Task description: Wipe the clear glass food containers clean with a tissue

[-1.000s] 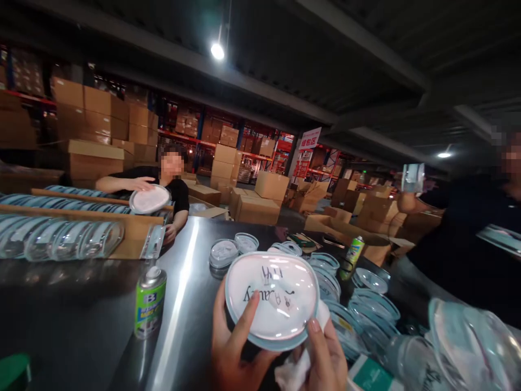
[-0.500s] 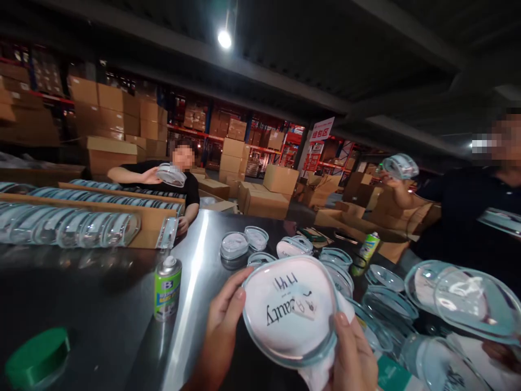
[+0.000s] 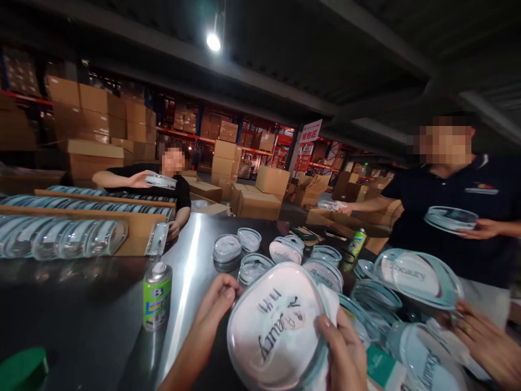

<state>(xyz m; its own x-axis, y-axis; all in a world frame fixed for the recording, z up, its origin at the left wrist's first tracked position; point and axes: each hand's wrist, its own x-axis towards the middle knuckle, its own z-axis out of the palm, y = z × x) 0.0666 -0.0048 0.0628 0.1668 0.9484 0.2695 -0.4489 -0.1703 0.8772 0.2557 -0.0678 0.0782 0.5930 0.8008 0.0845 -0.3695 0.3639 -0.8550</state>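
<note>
A clear case [image 3: 277, 326] with a pale insert and dark lettering is tilted up in front of me at the bottom centre. My right hand [image 3: 345, 347] grips its right side, with a white cloth [image 3: 329, 304] between hand and case. Just left of the case is my left hand [image 3: 217, 304], thumb and fingertips close together near its upper left edge; whether something small is between them is hidden. Several similar cases, one of them a round-cornered case [image 3: 227, 248], lie on the dark shiny table [image 3: 191, 304] behind.
A green spray can [image 3: 157, 297] stands left of my hands, near a green lid [image 3: 24, 369]. Rows of cases [image 3: 69, 236] fill cartons at left. One person sits across; another person stands right. Someone's hand [image 3: 480, 336] holds a case at lower right.
My left hand has come off the case's left edge. The case has turned and moved left in my right hand. The standing person's raised arm has lowered.
</note>
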